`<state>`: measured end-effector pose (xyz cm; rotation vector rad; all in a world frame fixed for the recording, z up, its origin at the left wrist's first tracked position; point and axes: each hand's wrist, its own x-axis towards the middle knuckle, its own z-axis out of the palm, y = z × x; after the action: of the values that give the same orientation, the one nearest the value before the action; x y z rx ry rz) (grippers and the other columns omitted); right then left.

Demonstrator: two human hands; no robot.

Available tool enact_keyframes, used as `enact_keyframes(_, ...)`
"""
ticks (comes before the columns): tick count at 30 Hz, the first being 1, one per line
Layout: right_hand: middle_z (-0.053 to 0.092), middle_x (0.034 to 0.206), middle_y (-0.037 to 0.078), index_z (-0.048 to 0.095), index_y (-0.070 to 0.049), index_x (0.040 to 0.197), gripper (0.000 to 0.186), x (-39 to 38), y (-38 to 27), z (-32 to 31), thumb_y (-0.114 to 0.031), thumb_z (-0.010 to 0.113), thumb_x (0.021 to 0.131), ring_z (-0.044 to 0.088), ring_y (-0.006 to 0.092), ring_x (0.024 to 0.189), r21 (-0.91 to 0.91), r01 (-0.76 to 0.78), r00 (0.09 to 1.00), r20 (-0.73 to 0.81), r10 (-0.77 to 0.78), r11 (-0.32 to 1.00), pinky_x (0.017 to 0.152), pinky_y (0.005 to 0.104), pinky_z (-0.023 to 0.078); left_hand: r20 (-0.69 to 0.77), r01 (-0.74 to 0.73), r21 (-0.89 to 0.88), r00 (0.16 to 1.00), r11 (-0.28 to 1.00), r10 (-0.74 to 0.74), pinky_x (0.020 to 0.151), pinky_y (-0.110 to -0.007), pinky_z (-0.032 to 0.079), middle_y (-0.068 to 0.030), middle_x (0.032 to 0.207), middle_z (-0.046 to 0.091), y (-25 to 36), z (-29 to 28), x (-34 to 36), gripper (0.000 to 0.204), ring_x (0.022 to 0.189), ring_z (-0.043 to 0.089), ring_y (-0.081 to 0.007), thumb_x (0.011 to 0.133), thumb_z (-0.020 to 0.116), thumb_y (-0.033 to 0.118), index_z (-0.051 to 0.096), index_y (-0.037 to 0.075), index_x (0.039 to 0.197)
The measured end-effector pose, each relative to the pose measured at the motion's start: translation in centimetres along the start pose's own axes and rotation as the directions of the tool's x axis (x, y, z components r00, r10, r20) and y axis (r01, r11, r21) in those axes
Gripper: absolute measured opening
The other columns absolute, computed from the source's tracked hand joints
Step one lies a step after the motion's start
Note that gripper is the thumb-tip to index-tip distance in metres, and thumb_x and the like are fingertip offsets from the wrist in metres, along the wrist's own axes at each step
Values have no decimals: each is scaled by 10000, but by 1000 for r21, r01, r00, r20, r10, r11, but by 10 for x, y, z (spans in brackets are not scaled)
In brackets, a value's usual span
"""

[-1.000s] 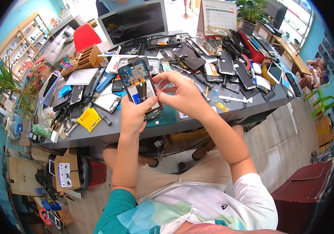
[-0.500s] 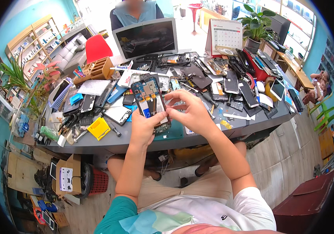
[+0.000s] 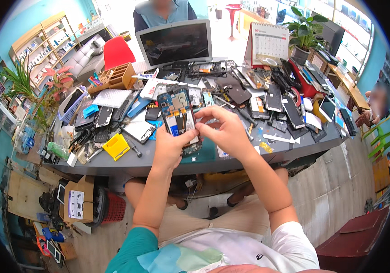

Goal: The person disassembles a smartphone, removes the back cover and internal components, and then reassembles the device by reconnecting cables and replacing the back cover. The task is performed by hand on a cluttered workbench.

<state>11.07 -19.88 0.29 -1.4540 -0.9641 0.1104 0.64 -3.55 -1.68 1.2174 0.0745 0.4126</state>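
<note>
An opened smartphone (image 3: 176,111), its circuit board, ribbon cables and blue part exposed, is held upright over the desk in my left hand (image 3: 170,148), whose thumb lies across its lower part. At the phone's right edge my right hand (image 3: 224,132) has its fingers curled, thumb and fingertips touching the edge; whether a small piece is between them I cannot make out. Behind the phone lie a teal mat (image 3: 206,156), a white box (image 3: 149,91) and many loose phone parts. A white-cased phone body (image 3: 138,131) lies just left of it.
A cluttered grey desk (image 3: 90,166) holds a laptop (image 3: 174,43), calendar (image 3: 267,43), potted plant (image 3: 304,36), wooden organiser (image 3: 115,82) and yellow plastic holder (image 3: 115,146). A person (image 3: 158,13) is behind the laptop; another person (image 3: 377,104) sits at the right. A cardboard box (image 3: 79,200) stands below.
The scene has shifted down and right in the picture, revealing more of the person behind the laptop. Both hands stay on the phone, with little change in grip.
</note>
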Motion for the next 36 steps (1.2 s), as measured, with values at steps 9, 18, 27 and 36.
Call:
enact_keyframes(9, 765, 1132, 126, 740, 54, 1161, 252, -5, 1, 5, -28, 776, 925, 782, 179, 993, 13, -27, 999, -19, 28, 1000, 816, 330, 667, 17, -42, -16, 999, 999, 42, 870, -334, 656, -105, 1149, 798, -9, -6, -2, 353, 966, 784, -170, 906, 805, -86, 743, -24, 1248)
enact_keyframes(18, 742, 1150, 105, 732, 66, 1198, 241, -5, 2, 2, 6, 758, 966, 752, 158, 1018, -63, -38, 999, 4, 38, 997, 857, 318, 667, 19, -60, 20, 998, 998, 59, 876, -338, 651, -99, 1146, 797, -8, -5, -1, 349, 976, 775, -167, 911, 790, -80, 739, -29, 1252)
enact_keyframes(27, 792, 1100, 144, 749, 72, 1126, 258, -5, 7, 4, -52, 792, 904, 794, 189, 993, -5, -48, 999, -23, 47, 999, 868, 348, 666, 29, -70, -9, 997, 998, 70, 864, -345, 661, -120, 1144, 798, -9, -5, -2, 353, 957, 786, -184, 913, 799, -72, 731, -38, 1258)
enact_keyframes(36, 796, 991, 140, 757, 95, 1112, 273, -1, -2, 1, -57, 765, 885, 787, 172, 897, 24, -145, 989, 18, 145, 989, 821, 323, 659, 30, -80, 31, 996, 996, 79, 826, -371, 683, -137, 1123, 795, -12, -8, 2, 377, 918, 798, -219, 928, 802, -39, 707, -46, 1292)
